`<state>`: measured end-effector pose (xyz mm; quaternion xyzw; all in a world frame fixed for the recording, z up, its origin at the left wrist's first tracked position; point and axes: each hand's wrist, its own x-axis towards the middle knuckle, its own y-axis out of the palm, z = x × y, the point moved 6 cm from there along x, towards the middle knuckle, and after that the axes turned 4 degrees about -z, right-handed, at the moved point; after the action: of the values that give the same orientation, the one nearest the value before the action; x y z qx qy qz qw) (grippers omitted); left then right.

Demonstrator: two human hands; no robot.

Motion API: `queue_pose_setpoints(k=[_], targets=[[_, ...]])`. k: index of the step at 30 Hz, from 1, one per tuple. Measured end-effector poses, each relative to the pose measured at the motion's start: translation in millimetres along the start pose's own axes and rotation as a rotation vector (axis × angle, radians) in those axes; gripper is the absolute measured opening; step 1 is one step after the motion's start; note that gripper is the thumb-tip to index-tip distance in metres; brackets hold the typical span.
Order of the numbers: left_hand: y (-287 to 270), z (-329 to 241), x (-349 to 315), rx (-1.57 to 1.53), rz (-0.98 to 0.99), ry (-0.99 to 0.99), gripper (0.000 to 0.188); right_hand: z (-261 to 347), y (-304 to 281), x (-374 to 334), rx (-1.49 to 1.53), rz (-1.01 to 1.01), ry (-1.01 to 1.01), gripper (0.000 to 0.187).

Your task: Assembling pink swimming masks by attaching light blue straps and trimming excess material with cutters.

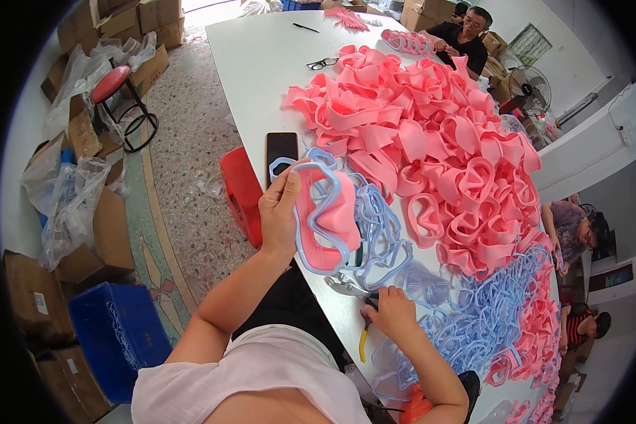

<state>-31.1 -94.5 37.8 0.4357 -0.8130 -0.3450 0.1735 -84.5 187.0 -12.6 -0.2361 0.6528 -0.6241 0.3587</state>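
Observation:
My left hand point(280, 218) is raised over the table's near edge, its fingers closed on a goggle piece point(342, 214) with a pink soft skirt and a light-blue rim. Lower down, my right hand point(396, 314) rests at the table with thumb and fingers around the dark handle of silver-jawed pliers point(346, 285); the palm hides part of the grip. A yellow-handled tool point(364, 340) lies beside that hand. Loose blue rims point(378, 219) lie behind the held piece, and a clear goggle lens point(425, 284) sits just beyond my right hand.
Pink skirts point(410, 134) form a big heap on the white table point(251, 71), with a blue rim pile point(480, 311) to the right. A phone point(283, 147) and eyeglasses point(322, 63) lie at left. A red stool point(242, 194) and blue crate point(120, 336) stand below. Several people work around the table.

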Motion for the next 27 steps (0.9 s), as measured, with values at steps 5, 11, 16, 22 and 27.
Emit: queue_pose_setpoints(k=[5,11,16,22,27], targets=[[10.1,-2.9,-12.7,0.213,0.143,0.103,0.037,17.5,-93.0,23.8,0.613,-0.307,-0.117,0.038],[24.3,-5.2,-30.4,0.324,0.200,0.160,0.036,53.4,-138.8,51.8,1.449,-0.241,-0.207,0.054],[26.1,-6.4,-36.8,0.403,0.211,0.162,0.034,51.2,-123.4,58.4,1.582,-0.091,-0.092,0.050],[39.7,-12.7,-47.5,0.465,0.275,0.368,0.033,42.4,-130.2,69.5,0.731,-0.482,0.029,0.042],[20.4,-6.1,-33.9,0.412,0.129,0.294,0.034,52.0,-163.7,42.9,0.778,-0.737,-0.163,0.037]])
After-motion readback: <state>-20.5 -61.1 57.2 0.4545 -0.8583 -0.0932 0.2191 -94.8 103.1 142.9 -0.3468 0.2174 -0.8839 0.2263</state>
